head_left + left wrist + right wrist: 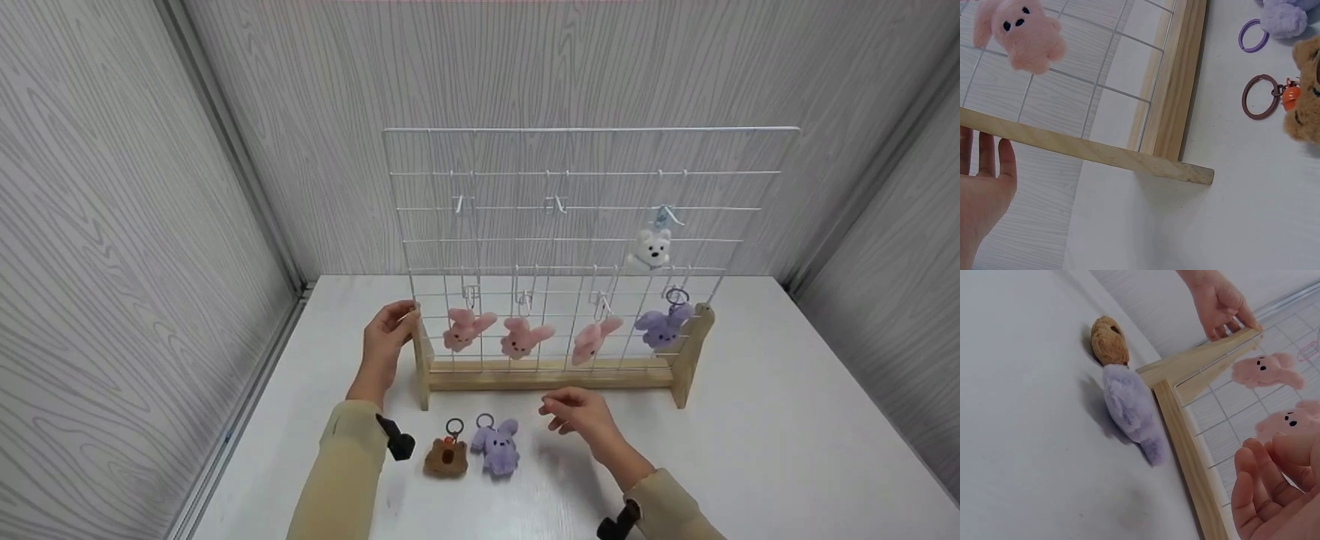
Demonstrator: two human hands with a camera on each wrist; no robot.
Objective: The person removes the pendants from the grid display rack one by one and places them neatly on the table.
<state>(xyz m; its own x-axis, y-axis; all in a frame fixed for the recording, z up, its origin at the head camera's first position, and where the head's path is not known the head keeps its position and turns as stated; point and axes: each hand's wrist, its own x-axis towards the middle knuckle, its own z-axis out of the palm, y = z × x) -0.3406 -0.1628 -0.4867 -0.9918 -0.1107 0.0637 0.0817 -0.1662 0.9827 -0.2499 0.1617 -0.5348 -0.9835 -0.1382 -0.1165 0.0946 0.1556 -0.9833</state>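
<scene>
My left hand (386, 337) grips the upper end of the left wooden post (1100, 150) of a display stand, its fingertips against the outer side. The stand holds up a white wire grid (570, 259). My right hand (581, 416) hovers in front of the stand's bottom bar (547, 377). Its fingers are loosely curled, thumb tip near the fingertips, with nothing between them. Left of it, a purple bunny keychain (499, 448) lies on the table beside a brown bear keychain (447, 459), rings toward the stand.
Three pink bunny keychains (468, 330) and a purple bunny keychain (664, 328) hang along the lower hooks. A white bear keychain (651, 250) hangs higher at right. Two upper hooks (556, 204) are bare. Grey wood-grain panels (112, 225) enclose the white table (780, 450).
</scene>
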